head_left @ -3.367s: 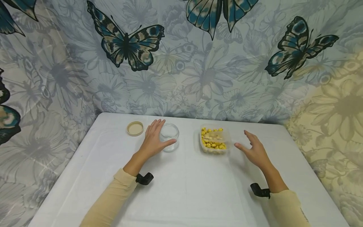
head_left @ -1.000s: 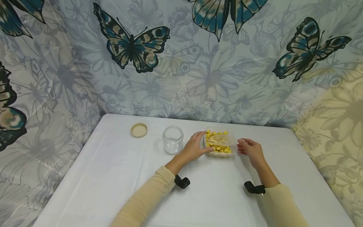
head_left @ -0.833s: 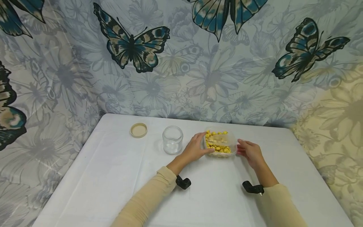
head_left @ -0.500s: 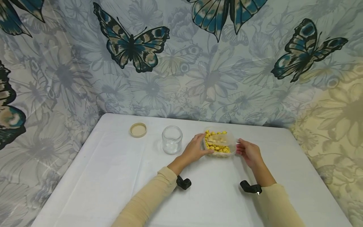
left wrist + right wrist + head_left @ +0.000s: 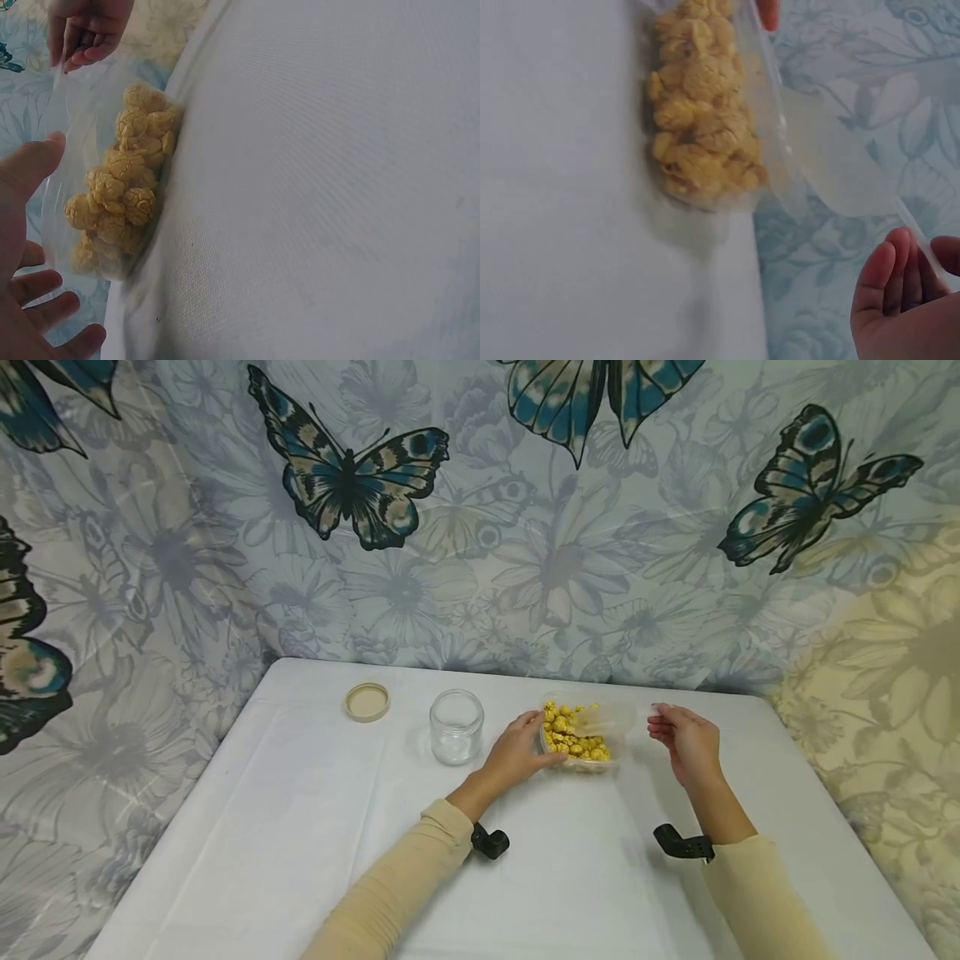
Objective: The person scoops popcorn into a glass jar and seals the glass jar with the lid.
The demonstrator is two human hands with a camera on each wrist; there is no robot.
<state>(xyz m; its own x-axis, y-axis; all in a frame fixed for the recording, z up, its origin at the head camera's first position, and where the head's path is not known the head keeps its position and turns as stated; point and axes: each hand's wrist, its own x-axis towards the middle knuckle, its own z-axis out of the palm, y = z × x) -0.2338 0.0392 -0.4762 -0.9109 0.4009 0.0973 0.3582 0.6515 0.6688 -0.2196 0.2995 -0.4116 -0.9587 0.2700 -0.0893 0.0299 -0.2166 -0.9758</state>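
Note:
A clear plastic container (image 5: 592, 767) of round yellow popcorn (image 5: 576, 746) stands right of the table's middle. My left hand (image 5: 517, 752) holds it at the left side, with the thumb at the front corner and the fingers along the side wall. My right hand (image 5: 686, 743), raised right of the container, pinches the thin handle of a translucent scoop (image 5: 847, 172). In the head view the scoop's broad, see-through blade lies over the container's right part. Whether popcorn sits on the blade is hard to tell. The left wrist view shows the popcorn (image 5: 124, 176) through the container wall.
An uncovered clear glass jar (image 5: 456, 731) stands left of my left hand. Further left lies a round lid with a gold-coloured rim (image 5: 367, 702). A white cloth covers the table (image 5: 300, 827), whose back edge meets a butterfly-patterned curtain (image 5: 480, 593).
My left hand has moved from beside the jar to the container. My right hand has taken the scoop's handle and drawn it up and right, shifting the blade over the popcorn.

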